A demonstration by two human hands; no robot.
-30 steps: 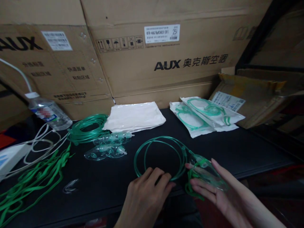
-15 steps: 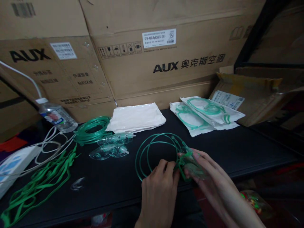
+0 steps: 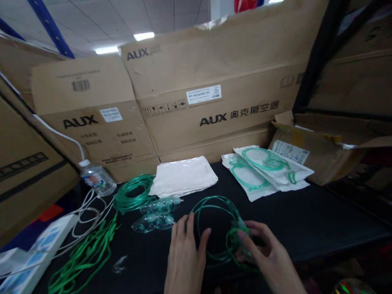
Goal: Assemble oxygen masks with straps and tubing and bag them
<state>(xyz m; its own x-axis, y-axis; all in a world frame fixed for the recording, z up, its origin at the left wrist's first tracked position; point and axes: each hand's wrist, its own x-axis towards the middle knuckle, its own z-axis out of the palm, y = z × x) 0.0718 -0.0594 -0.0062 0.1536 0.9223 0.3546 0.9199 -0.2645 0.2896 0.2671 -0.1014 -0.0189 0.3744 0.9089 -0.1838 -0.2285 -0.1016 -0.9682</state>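
My right hand is closed around a clear green oxygen mask, with its green elastic strap bunched beside the fingers. A coil of thin green tubing runs in loops from the mask toward my left hand. That hand is at the coil's left side, thumb and fingers apart. Whether its fingertips touch the tubing I cannot tell. Just beyond it, two clear masks lie on the black tabletop.
At the back lie a stack of white pouches and packaged mask sets. Green tubing, loose green straps, a bottle and a white power strip are left. Cardboard boxes stand behind; an opened carton is right.
My left hand has come away from the mask and strap, moved left and spread its fingers. My right hand still holds the mask, now lower. The camera view has tilted up.
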